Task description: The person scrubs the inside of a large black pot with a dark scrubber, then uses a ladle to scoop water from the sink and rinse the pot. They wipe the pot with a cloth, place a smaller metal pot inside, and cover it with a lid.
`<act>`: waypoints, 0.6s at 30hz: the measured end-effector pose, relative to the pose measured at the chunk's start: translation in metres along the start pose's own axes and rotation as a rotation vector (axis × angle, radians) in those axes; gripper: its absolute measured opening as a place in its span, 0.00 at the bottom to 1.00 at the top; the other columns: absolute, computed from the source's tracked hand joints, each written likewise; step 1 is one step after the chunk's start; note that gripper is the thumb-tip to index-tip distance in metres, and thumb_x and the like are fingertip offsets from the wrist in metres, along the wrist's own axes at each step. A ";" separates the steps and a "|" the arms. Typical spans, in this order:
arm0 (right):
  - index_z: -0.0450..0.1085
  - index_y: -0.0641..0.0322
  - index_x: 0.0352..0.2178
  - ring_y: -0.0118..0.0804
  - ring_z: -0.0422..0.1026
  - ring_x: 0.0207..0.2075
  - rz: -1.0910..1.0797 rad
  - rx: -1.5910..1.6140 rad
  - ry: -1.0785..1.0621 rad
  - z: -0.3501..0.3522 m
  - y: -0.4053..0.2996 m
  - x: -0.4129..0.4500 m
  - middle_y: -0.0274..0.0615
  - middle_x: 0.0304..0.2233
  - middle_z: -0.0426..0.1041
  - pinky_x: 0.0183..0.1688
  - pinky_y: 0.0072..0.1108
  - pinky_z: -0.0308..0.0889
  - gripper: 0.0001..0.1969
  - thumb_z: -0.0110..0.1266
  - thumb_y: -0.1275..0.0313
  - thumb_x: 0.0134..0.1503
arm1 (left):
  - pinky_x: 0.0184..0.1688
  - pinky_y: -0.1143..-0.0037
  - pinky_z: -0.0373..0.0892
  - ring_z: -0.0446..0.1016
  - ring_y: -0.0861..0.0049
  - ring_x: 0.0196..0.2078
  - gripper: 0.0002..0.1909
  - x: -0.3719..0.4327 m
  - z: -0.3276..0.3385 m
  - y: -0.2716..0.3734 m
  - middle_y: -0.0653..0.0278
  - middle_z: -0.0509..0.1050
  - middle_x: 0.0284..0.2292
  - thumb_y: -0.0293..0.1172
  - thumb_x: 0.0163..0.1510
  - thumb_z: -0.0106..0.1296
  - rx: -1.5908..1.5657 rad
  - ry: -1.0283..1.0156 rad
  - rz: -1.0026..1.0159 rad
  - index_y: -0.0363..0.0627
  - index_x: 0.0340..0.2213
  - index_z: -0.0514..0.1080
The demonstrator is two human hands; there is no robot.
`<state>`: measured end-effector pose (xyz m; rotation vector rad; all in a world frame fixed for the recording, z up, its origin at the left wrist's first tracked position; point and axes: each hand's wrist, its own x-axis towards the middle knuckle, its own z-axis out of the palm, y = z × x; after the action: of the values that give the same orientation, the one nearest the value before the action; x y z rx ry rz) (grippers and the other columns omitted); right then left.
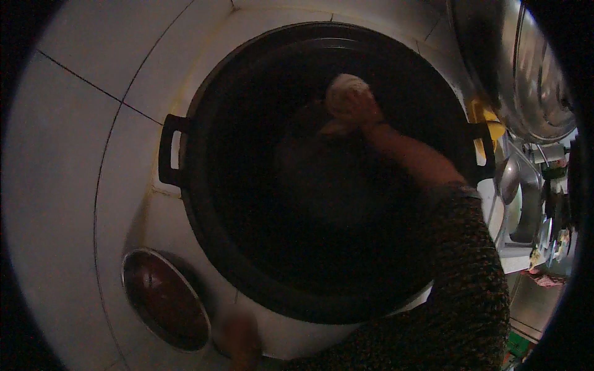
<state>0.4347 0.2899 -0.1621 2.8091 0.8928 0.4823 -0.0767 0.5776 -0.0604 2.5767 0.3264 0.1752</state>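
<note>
A large black wok point(297, 259) with two loop handles fills the middle of the view. My right hand point(359, 109) reaches into it and is shut on a pale, rounded scouring pad or wadded cloth point(341, 90), pressed near the wok's far inner side. Motion or dim light blurs the pad, so its material is unclear. A dark patterned knit sleeve covers my right forearm. Low in the view, my left hand point(239, 331) is blurred beside a metal-rimmed bowl point(164, 297) with a dark reddish inside. Whether its fingers grip anything cannot be made out.
White tiled wall point(60, 153) rises on the left and behind the wok. A big shiny metal lid or pan point(529, 79) leans at the upper right, near a yellow object point(492, 125). Farther right are a metal ladle point(509, 178) and a sink point(529, 227).
</note>
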 end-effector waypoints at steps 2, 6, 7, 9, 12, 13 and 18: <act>0.64 0.64 0.41 0.51 0.63 0.46 0.030 -0.189 -0.131 -0.013 0.034 -0.045 0.51 0.42 0.64 0.49 0.40 0.56 0.17 0.38 0.69 0.52 | 0.38 0.66 0.61 0.65 0.65 0.30 0.13 0.004 0.001 0.000 0.59 0.69 0.29 0.35 0.49 0.42 -0.008 -0.010 0.009 0.42 0.35 0.68; 0.62 0.66 0.43 0.52 0.61 0.47 -0.084 -0.147 -0.377 -0.054 0.000 -0.131 0.53 0.44 0.63 0.50 0.39 0.55 0.18 0.38 0.70 0.51 | 0.37 0.67 0.61 0.65 0.66 0.29 0.13 0.000 -0.001 0.005 0.60 0.69 0.29 0.36 0.50 0.41 -0.006 0.001 -0.003 0.43 0.35 0.68; 0.61 0.66 0.43 0.52 0.61 0.47 -0.126 -0.042 -0.410 -0.066 -0.022 -0.150 0.54 0.44 0.62 0.51 0.39 0.55 0.18 0.38 0.70 0.51 | 0.37 0.67 0.61 0.65 0.67 0.29 0.13 0.005 0.000 0.006 0.60 0.69 0.29 0.36 0.50 0.41 0.005 -0.002 0.006 0.43 0.35 0.68; 0.60 0.67 0.44 0.52 0.60 0.48 -0.231 0.262 -0.457 -0.090 -0.078 -0.168 0.55 0.45 0.61 0.51 0.39 0.54 0.19 0.38 0.71 0.51 | 0.36 0.68 0.61 0.65 0.67 0.29 0.13 0.008 0.001 0.007 0.61 0.69 0.29 0.37 0.51 0.40 0.010 -0.004 0.016 0.43 0.35 0.68; 0.58 0.69 0.45 0.52 0.59 0.49 -0.359 0.784 -0.422 -0.116 -0.168 -0.152 0.56 0.47 0.60 0.52 0.38 0.53 0.20 0.38 0.71 0.51 | 0.36 0.68 0.61 0.65 0.69 0.28 0.14 0.011 0.002 0.005 0.61 0.69 0.29 0.38 0.51 0.40 0.019 0.001 0.031 0.44 0.35 0.68; 0.58 0.69 0.46 0.52 0.59 0.49 -0.367 0.919 -0.364 -0.121 -0.193 -0.136 0.57 0.47 0.59 0.52 0.38 0.53 0.20 0.38 0.72 0.50 | 0.36 0.69 0.61 0.65 0.69 0.28 0.14 0.010 0.002 0.004 0.62 0.69 0.29 0.38 0.51 0.39 0.014 0.002 0.034 0.44 0.35 0.68; 0.57 0.72 0.47 0.58 0.60 0.47 -0.333 0.153 0.235 -0.107 -0.236 0.024 0.61 0.47 0.59 0.50 0.43 0.55 0.22 0.41 0.70 0.50 | 0.35 0.70 0.62 0.64 0.71 0.28 0.14 0.005 0.000 -0.001 0.63 0.69 0.29 0.39 0.52 0.38 0.034 -0.019 0.018 0.44 0.35 0.68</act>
<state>0.2897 0.5003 -0.1132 2.6876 1.4712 0.7286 -0.0723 0.5796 -0.0606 2.6138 0.3017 0.1532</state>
